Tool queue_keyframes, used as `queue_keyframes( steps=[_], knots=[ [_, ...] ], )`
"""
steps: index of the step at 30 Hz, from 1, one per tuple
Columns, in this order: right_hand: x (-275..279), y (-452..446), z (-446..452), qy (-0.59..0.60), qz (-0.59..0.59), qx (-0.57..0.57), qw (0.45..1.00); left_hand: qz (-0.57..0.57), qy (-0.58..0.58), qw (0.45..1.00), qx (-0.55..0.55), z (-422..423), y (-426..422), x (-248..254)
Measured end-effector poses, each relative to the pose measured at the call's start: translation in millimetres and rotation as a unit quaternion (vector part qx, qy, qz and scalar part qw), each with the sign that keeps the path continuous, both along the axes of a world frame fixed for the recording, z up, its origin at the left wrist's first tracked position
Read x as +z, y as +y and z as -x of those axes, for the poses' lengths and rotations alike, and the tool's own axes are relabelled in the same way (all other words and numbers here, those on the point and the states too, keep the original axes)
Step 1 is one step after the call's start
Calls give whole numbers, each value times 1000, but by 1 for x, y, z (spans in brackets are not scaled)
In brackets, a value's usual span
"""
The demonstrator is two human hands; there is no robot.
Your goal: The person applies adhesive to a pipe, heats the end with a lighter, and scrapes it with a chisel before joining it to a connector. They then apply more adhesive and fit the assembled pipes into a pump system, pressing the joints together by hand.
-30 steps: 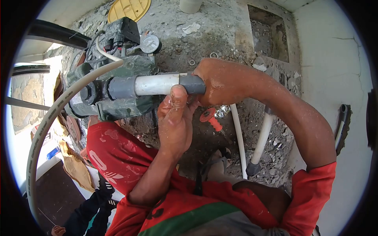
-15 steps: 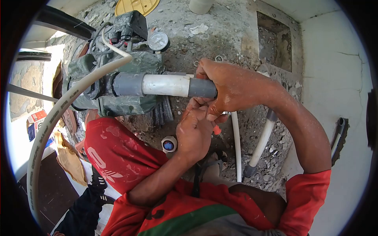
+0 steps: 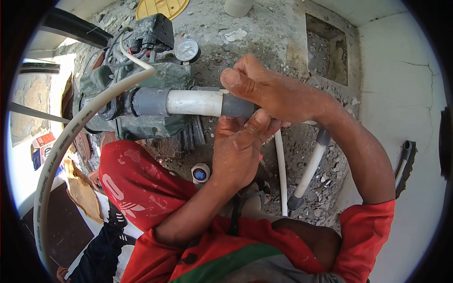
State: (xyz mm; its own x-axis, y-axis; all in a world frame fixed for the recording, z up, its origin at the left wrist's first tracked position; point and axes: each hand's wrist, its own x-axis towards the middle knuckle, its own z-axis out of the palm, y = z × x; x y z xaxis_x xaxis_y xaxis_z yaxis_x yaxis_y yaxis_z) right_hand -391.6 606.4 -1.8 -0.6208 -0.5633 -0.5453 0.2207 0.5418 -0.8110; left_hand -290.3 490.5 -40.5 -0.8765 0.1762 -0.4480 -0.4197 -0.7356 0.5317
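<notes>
A white plastic pipe (image 3: 195,103) runs out of the green pump (image 3: 155,75) and ends in a grey pipe coupling (image 3: 237,106). From the right, my right hand (image 3: 278,94) closes over the coupling's free end. Its thumb lies along the top and its other fingers are partly hidden behind. My left hand (image 3: 237,153) grips the coupling from below, its thumb near the end and its fingers curled against the underside. Both hands cover the coupling's mouth. Something small and reddish shows beside my left hand, too little of it to name.
A pressure gauge (image 3: 187,50) stands by the pump. A pale hose (image 3: 71,137) arches across the left. Another white pipe with grey ends (image 3: 310,172) and a thin white pipe (image 3: 281,174) lie right. A white round fitting (image 3: 200,173) sits near my knee. A person's dark-trousered leg (image 3: 96,252) is lower left.
My right thumb has moved left onto the top of the coupling. My left hand has shifted up, its thumb now against the coupling's end. The view has moved slightly.
</notes>
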Motion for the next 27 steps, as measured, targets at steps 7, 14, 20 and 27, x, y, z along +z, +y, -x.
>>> queue_keyframes(
  steps=[7, 14, 20, 27],
  knots=[
    [1, 3, 3, 29, -33, -35, 998, 70, 82, 993, -54, 9, -4, -6],
    [-19, 127, -72, 253, 10, -275, 928, 61, 89, 994, -25, 8, -4, -15],
    [-54, 99, -119, 14, 252, -445, 859, 39, 80, 995, -35, 7, -7, -12],
    [-43, 96, -118, -31, 255, -484, 837, 21, 101, 994, -28, 8, -10, -19]
  ],
)
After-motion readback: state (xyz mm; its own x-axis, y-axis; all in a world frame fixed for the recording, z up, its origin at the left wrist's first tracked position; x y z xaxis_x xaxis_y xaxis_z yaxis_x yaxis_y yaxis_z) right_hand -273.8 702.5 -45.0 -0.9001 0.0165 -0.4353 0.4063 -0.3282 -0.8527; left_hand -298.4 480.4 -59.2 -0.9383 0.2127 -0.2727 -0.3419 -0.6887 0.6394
